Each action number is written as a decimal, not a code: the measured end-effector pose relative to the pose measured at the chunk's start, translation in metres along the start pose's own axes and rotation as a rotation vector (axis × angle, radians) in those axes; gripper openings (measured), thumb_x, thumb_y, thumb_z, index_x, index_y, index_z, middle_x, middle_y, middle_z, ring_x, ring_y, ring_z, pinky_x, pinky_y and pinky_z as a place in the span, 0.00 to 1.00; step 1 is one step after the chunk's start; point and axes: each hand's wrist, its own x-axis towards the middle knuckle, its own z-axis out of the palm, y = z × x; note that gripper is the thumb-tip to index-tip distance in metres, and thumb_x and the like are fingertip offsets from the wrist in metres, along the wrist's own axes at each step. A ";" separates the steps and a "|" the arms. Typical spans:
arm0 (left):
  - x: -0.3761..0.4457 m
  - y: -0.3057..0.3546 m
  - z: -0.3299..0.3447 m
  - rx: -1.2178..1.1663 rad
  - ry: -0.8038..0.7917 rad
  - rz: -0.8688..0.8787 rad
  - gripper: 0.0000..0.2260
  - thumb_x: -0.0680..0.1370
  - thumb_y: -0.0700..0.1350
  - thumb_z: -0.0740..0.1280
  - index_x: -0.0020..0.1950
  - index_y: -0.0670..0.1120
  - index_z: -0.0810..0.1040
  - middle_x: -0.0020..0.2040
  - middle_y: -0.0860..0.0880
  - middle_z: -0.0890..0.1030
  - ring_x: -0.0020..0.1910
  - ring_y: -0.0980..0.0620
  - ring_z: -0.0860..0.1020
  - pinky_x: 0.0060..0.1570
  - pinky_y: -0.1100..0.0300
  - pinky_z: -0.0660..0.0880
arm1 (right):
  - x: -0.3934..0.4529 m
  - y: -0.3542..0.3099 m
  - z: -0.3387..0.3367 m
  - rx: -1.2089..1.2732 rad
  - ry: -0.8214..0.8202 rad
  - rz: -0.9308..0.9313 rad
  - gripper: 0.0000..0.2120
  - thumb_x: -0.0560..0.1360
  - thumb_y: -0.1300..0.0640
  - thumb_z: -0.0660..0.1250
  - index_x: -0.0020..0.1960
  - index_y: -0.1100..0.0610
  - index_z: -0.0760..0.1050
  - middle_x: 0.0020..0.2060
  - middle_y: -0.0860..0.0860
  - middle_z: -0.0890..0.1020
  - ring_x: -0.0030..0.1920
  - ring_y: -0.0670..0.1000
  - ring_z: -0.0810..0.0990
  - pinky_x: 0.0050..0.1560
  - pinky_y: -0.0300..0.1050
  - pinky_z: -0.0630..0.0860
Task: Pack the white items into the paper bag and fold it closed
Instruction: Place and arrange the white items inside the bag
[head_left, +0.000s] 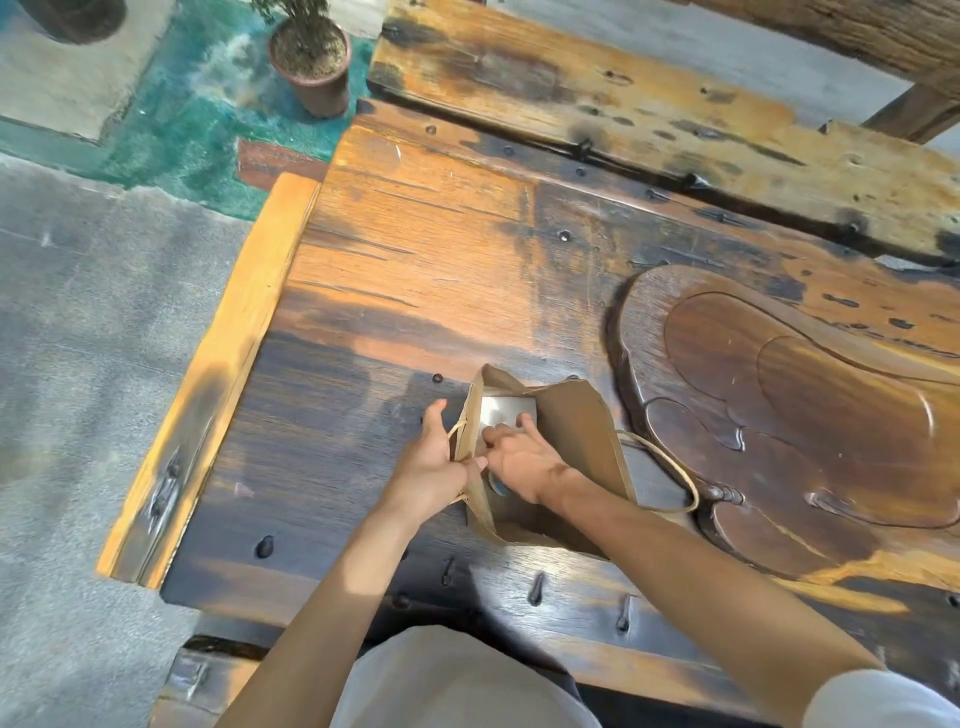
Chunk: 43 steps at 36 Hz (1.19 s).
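Head view. The bag (571, 441), open on the table (415, 260) at 6 o'clock, is pinched at its left rim by the left hand (434, 462); the right hand (522, 457) (fingers spread) is pressed on the white item (501, 410) inside.

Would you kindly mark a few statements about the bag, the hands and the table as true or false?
1. The paper bag is folded closed. False: its mouth is open.
2. The right hand reaches into the bag. True.
3. A white item lies inside the bag. True.
4. The left hand rests flat on the table, away from the bag. False: it holds the bag's left edge.
5. A potted plant stands on the table. False: it stands on the floor.
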 end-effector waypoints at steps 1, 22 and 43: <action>0.000 0.000 0.001 0.000 0.003 0.005 0.40 0.76 0.44 0.72 0.77 0.60 0.48 0.64 0.49 0.79 0.61 0.47 0.78 0.67 0.47 0.73 | -0.002 0.000 -0.001 0.002 -0.015 0.004 0.20 0.73 0.70 0.63 0.63 0.58 0.74 0.60 0.58 0.74 0.65 0.59 0.72 0.72 0.64 0.54; 0.004 0.000 -0.003 0.026 0.009 0.028 0.39 0.77 0.40 0.70 0.77 0.59 0.50 0.61 0.47 0.78 0.59 0.47 0.78 0.65 0.47 0.73 | -0.047 0.003 -0.023 -0.202 0.040 -0.352 0.26 0.72 0.70 0.65 0.68 0.53 0.68 0.47 0.54 0.74 0.51 0.57 0.78 0.63 0.58 0.65; -0.005 0.006 -0.004 0.067 0.021 0.054 0.38 0.78 0.40 0.70 0.79 0.55 0.50 0.62 0.49 0.78 0.59 0.50 0.76 0.59 0.55 0.71 | -0.009 0.003 0.005 -0.451 -0.054 -0.471 0.25 0.73 0.63 0.70 0.68 0.57 0.69 0.61 0.57 0.76 0.60 0.57 0.76 0.65 0.53 0.68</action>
